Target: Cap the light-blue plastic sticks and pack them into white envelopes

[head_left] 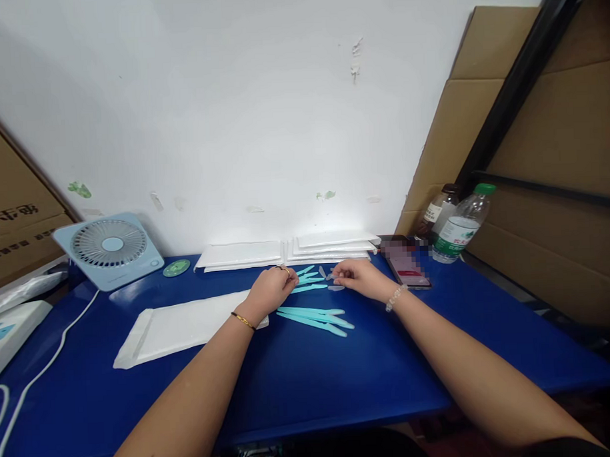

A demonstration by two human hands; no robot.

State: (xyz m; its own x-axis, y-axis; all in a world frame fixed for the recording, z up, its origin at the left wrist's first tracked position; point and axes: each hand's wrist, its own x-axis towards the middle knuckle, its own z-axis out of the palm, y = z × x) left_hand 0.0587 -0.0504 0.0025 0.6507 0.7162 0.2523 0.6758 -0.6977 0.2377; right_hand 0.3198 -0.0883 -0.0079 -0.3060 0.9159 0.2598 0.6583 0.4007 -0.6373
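My left hand (274, 289) is closed at the near ends of several thin turquoise strips (309, 279); its fingertips partly hide what it grips. Just to the right, my right hand (359, 278) is closed in a pinch beside small clear pieces (336, 288), and what lies between its fingers is too small to name. Nearer the front, more turquoise strips with pale tips (318, 319) lie fanned on the blue table (310, 388). A white padded envelope (183, 326) lies flat under and left of my left wrist.
White envelopes (243, 254) are stacked along the wall. A blue fan (110, 248) and a green disc (177, 267) are at the left, with a white cable (63, 337). At the right are a phone (406, 261), a green-capped bottle (458, 233) and a brown-capped bottle (437, 214).
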